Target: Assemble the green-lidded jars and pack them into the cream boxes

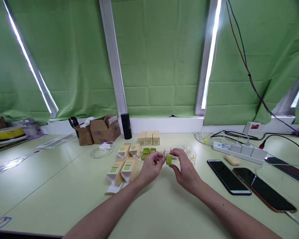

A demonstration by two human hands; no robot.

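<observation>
Between the thumb and fingers of my right hand (185, 168) is a small green lid-like piece (168, 159), held above the table. My left hand (153, 164) is just left of it, its thumb and forefinger pinched together; whatever they hold is too small to make out. Behind my left hand lie several green pieces (146, 153) in a cluster. Clear round containers (191, 154) stand just beyond my right hand. To the left are open kraft paper boxes (130, 168) with green labels, and closed small boxes (149, 137) form a row farther back.
Cardboard cartons (106, 129) and a black cylinder (126, 126) stand along the back edge. A white charger (105, 146) with its cable lies on the left. Phones (228, 177), a beige oval object (232, 160) and a white power strip (239, 151) with cables occupy the right side.
</observation>
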